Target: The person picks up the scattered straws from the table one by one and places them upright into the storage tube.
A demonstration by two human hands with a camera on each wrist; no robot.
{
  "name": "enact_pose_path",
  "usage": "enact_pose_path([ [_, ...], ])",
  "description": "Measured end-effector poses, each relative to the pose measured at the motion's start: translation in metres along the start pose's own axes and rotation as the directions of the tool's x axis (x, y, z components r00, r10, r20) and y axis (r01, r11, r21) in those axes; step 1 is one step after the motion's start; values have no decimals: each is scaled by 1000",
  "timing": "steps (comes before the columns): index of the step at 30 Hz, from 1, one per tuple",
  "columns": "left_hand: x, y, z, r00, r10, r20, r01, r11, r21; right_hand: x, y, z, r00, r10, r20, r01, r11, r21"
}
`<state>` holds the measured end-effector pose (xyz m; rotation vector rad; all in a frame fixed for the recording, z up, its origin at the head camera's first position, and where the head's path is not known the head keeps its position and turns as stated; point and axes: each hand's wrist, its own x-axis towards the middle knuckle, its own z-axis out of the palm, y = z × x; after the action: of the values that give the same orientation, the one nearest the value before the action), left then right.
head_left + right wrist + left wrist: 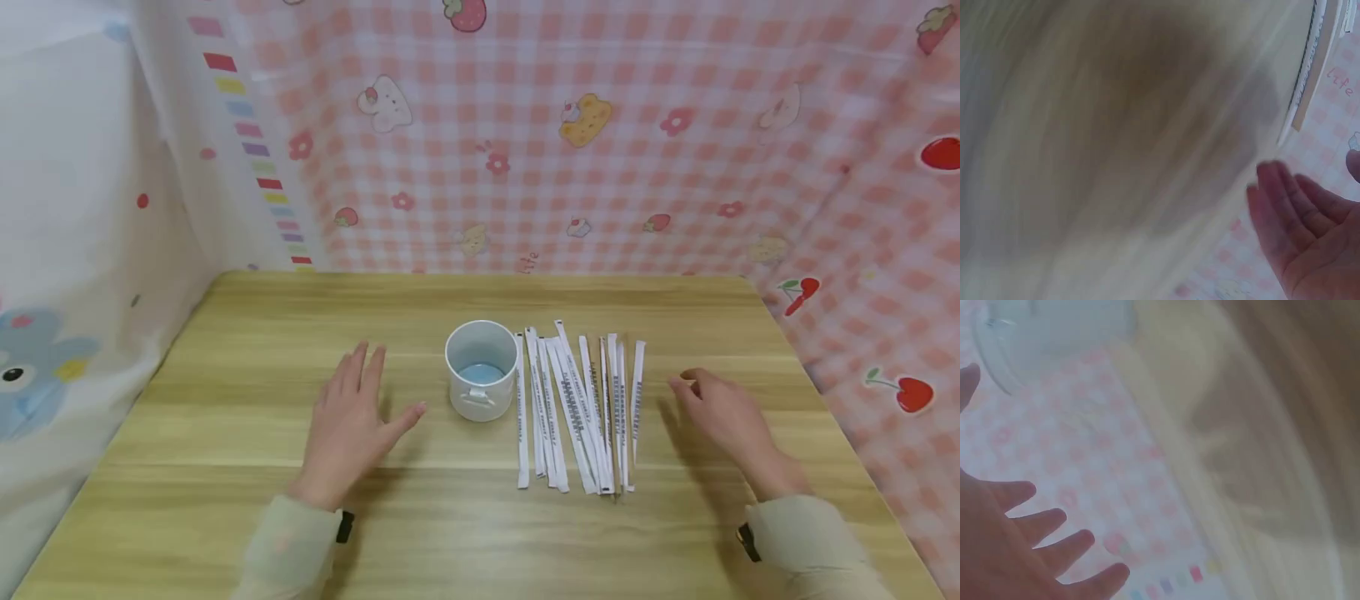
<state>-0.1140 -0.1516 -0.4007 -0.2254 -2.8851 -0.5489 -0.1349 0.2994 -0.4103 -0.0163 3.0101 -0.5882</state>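
A white cup [481, 371] with a small handle stands upright near the middle of the table; part of it shows in the left wrist view [1054, 337]. Beside it on the right lie several thin paper-wrapped sticks [573, 417], roughly side by side, some crossing. My left hand [348, 425], fingers spread and thumb toward the cup, is left of it without touching; its fingers [1063, 550] look relaxed in the left wrist view. To the right of the sticks is my right hand [723, 417], fingers loosely bent and holding nothing, also visible in the right wrist view [1310, 237].
The wooden table [420, 533] has a light grain. Behind it hangs a pink checked cloth [525, 192] with printed strawberries and flowers. A white cloth [75, 208] hangs on the left, and another checked cloth [885, 333] runs along the right edge.
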Motion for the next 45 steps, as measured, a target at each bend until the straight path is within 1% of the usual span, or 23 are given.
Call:
enact_pose_path([
  [3,7,20,4,1000,10,-12,-11,996,-89,8,-2,8,999,33,31,-34,998,54],
  [5,10,33,7,1000,4,-11,-5,989,-150,13,-4,14,995,67,68,-73,993,90],
  [7,14,45,11,1000,-8,-12,6,979,-203,17,-5,18,992,95,84,-104,989,109],
  [11,22,66,18,999,-27,-23,18,951,-309,27,-10,23,990,122,64,-127,988,93],
  [14,28,79,21,999,-35,-24,24,933,-360,35,-15,25,990,129,50,-132,989,69],
  [17,34,87,25,999,-33,-21,23,930,-366,42,-21,26,988,144,56,-148,987,60],
  [20,38,92,29,999,-42,-22,32,933,-360,46,-26,27,985,158,63,-161,986,37],
  [22,40,94,31,998,-52,-19,41,929,-367,47,-28,28,985,164,52,-165,986,22],
  [26,43,95,37,996,-94,-8,83,910,-407,48,-31,29,982,187,28,-187,982,24],
  [31,46,95,43,991,-136,18,129,887,-443,49,-34,28,968,248,47,-250,967,43],
  [35,48,93,43,986,-159,46,162,870,-465,53,-34,26,962,265,64,-268,962,49],
  [37,49,92,43,985,-164,58,172,868,-466,54,-34,26,963,259,71,-264,962,69],
  [41,48,90,40,984,-159,80,178,875,-451,51,-36,27,968,240,77,-248,961,121],
  [43,47,89,40,984,-151,91,176,877,-447,47,-37,26,969,236,68,-244,959,143],
  [45,45,89,40,984,-147,105,178,874,-451,43,-40,24,970,238,52,-243,956,162],
])
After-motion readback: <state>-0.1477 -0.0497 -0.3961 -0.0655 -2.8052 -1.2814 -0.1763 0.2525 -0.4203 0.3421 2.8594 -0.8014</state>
